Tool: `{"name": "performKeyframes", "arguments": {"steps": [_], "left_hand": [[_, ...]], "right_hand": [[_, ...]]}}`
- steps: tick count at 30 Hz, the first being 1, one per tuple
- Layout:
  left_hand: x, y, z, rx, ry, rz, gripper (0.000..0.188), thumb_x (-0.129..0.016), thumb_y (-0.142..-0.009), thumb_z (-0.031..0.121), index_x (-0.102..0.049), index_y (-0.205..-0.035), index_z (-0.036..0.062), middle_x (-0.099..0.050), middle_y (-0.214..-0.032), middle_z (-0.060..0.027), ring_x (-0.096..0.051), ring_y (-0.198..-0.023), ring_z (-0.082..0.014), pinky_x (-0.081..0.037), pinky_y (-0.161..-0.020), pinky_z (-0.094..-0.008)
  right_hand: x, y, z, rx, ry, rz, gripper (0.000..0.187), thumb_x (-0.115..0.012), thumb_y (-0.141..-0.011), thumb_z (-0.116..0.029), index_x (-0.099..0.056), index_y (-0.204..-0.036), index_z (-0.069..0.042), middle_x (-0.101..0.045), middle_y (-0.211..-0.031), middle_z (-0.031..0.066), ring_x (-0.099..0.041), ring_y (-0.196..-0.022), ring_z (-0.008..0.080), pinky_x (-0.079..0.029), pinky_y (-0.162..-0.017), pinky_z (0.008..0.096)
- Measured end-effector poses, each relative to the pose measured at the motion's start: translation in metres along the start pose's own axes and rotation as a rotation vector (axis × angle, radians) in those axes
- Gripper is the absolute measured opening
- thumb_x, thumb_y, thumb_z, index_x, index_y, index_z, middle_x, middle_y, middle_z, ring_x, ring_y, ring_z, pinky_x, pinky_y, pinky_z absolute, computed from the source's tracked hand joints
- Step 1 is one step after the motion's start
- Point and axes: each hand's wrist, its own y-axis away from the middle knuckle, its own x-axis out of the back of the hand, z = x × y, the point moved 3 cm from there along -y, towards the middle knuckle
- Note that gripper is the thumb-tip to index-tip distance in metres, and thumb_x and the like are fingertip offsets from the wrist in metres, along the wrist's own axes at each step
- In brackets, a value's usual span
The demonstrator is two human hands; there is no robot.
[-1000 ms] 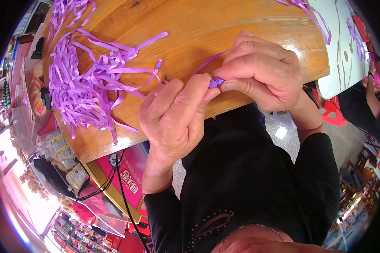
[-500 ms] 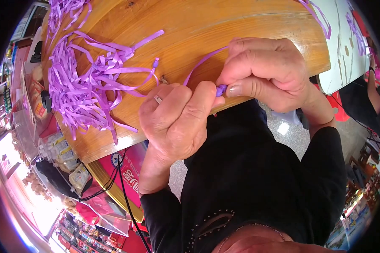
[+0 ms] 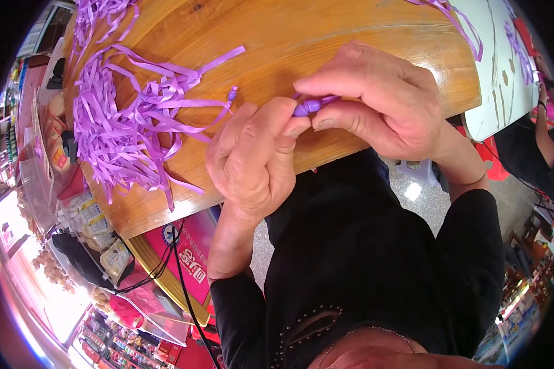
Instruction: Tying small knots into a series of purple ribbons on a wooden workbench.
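Observation:
A small rolled or knotted piece of purple ribbon [image 3: 308, 108] sits between my two hands, just above the near edge of the table. My left hand [image 3: 252, 154] pinches its left end between thumb and forefinger, the other fingers curled in. Around its right side my right hand [image 3: 381, 101] is curved, thumb below and forefinger above, with a strip of the ribbon running in between them. A tangled heap of purple ribbons [image 3: 114, 132] lies on the left of the wooden table [image 3: 277, 46]; a small rolled ribbon end [image 3: 232, 93] sticks out toward my left hand.
More ribbon strands [image 3: 458, 24] hang over the table's far right edge. A white marbled table [image 3: 501, 74] adjoins it, with a red stool [image 3: 492, 163] below. At the lower left stand a pink box [image 3: 188, 258] with dark cables and a clear bin of packets [image 3: 95, 221].
Both hands have moved a little up and left with the ribbon piece. My right forefinger has lifted and straightened, so the purple piece shows more. The heap has hardly shifted.

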Motion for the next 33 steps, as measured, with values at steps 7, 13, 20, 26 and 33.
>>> {"name": "performKeyframes", "arguments": {"steps": [7,13,20,26,33], "left_hand": [[0.0,0.003,-0.002,0.057,0.172,0.041,0.019,-0.071,-0.076,0.007,-0.062,-0.09,-0.0013,-0.056,-0.066,-0.0091,-0.047,-0.049,-0.0171,-0.037,-0.044,-0.0264],[0.006,0.002,0.002,0.084,0.167,-0.038,0.018,-0.072,-0.073,0.006,-0.063,-0.088,-0.0007,-0.052,-0.062,-0.0065,-0.043,-0.048,-0.0154,-0.035,-0.044,-0.0249],[0.007,0.0,0.005,0.118,0.352,-0.041,0.016,-0.071,-0.073,0.004,-0.064,-0.087,-0.0004,-0.056,-0.065,-0.0067,-0.045,-0.05,-0.0148,-0.036,-0.045,-0.0246],[0.009,-0.003,0.003,0.203,0.509,-0.044,0.015,-0.07,-0.075,0.003,-0.063,-0.088,-0.0015,-0.058,-0.067,-0.0068,-0.047,-0.052,-0.0141,-0.037,-0.047,-0.0244],[0.015,-0.007,0.012,0.254,0.438,-0.068,0.011,-0.068,-0.076,0.0,-0.062,-0.085,-0.0008,-0.057,-0.066,-0.0066,-0.048,-0.052,-0.0155,-0.038,-0.048,-0.0249]], "right_hand": [[0.0,0.001,0.0,0.127,0.049,0.054,0.036,-0.074,-0.065,-0.006,-0.063,-0.097,0.005,-0.063,-0.081,0.0133,-0.059,-0.066,0.0221,-0.046,-0.057,0.0307],[0.002,-0.001,-0.004,0.169,0.066,-0.001,0.03,-0.074,-0.063,-0.008,-0.066,-0.089,0.004,-0.063,-0.081,0.0136,-0.056,-0.063,0.0218,-0.042,-0.053,0.029],[0.003,-0.006,-0.007,0.191,-0.048,-0.001,0.028,-0.073,-0.064,-0.009,-0.066,-0.087,0.004,-0.06,-0.076,0.0107,-0.052,-0.062,0.0206,-0.039,-0.052,0.0293],[0.002,-0.005,-0.004,0.201,-0.06,0.024,0.028,-0.073,-0.062,-0.007,-0.066,-0.087,0.003,-0.06,-0.075,0.0097,-0.053,-0.062,0.02,-0.04,-0.052,0.0277],[0.002,-0.009,-0.005,0.341,0.036,0.018,0.031,-0.072,-0.056,-0.005,-0.065,-0.086,0.004,-0.06,-0.073,0.01,-0.054,-0.06,0.0201,-0.041,-0.049,0.0276]]}}
